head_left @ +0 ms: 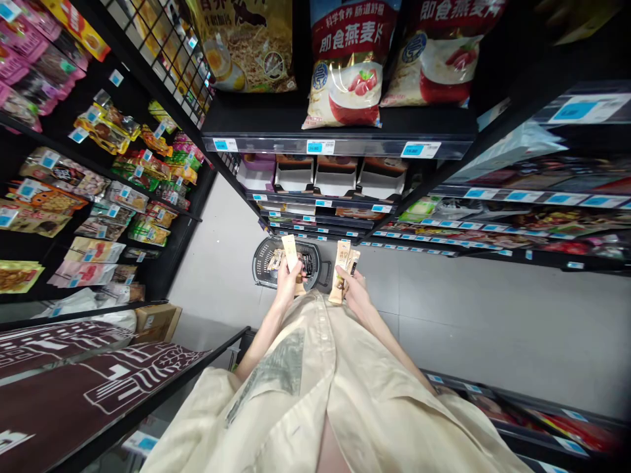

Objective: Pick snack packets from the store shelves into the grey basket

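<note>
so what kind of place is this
Likely a grocery shop: price tags on the shelf edges, oat bags above, a shopping basket on the floor, snack packets in the left hand and right hand.

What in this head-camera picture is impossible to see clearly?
Head view, all four:
1. Print on the single packet in the left hand: too small to read.
2. Number of stacked packets in the right hand: they overlap.
3. Contents of the basket: partly hidden by both hands.
4. Figures on the price tag: blurred.
</note>
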The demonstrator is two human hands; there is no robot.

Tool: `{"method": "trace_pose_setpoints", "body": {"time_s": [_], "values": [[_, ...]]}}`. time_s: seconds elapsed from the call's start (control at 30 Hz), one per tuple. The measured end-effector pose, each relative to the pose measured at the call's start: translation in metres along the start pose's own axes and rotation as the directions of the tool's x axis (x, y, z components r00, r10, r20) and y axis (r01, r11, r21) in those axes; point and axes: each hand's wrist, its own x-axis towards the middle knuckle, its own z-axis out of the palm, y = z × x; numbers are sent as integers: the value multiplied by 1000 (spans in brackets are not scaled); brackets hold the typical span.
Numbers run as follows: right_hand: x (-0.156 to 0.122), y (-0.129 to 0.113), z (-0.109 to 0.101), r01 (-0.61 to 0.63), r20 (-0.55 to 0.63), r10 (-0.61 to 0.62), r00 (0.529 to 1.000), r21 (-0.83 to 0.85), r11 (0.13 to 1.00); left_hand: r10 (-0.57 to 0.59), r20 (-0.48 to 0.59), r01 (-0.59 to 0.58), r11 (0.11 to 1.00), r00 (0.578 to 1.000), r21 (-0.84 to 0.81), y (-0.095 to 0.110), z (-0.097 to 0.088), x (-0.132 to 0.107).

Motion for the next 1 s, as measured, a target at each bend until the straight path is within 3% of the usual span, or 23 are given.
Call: {"method": "trace_pose_setpoints", "body": {"time_s": [0.07, 0.13, 0.23, 0.3, 0.47, 0.6, 0.7, 0.8, 1.0], "values": [[0, 0, 0, -11, -6, 11, 1000, -12, 1000, 5, -13, -6, 999, 1000, -32, 6, 0, -3], [0, 0, 1, -15, -8, 15, 1000, -25, 1000, -55, 93, 68, 987, 994, -143, 14, -2, -7], [-1, 0, 1, -5, -15, 5, 1000, -23, 1000, -186, 336, 294, 905, 923, -307, 24, -9, -11], [-1, 0, 2, -4, -9, 4, 1000, -21, 1000, -228, 401, 388, 840, 887, -380, 27, -14, -12], [-1, 1, 2, -30, 3, 30, 1000, -3, 1000, -241, 361, 408, 753, 901, -516, 20, -22, -9], [1, 3, 0, -27, 2, 27, 1000, 12, 1000, -237, 391, 428, 731, 890, -532, 19, -23, -8], [1, 5, 0, -27, 2, 27, 1000, 12, 1000, -248, 399, 431, 765, 883, -479, 23, -18, -10], [2, 6, 2, -21, 7, 21, 1000, -1, 1000, -248, 340, 377, 837, 907, -395, 25, -11, -9], [1, 7, 4, -1, 16, 2, 1000, -48, 999, -283, 247, 336, 919, 927, -207, 8, -4, -3]]}}
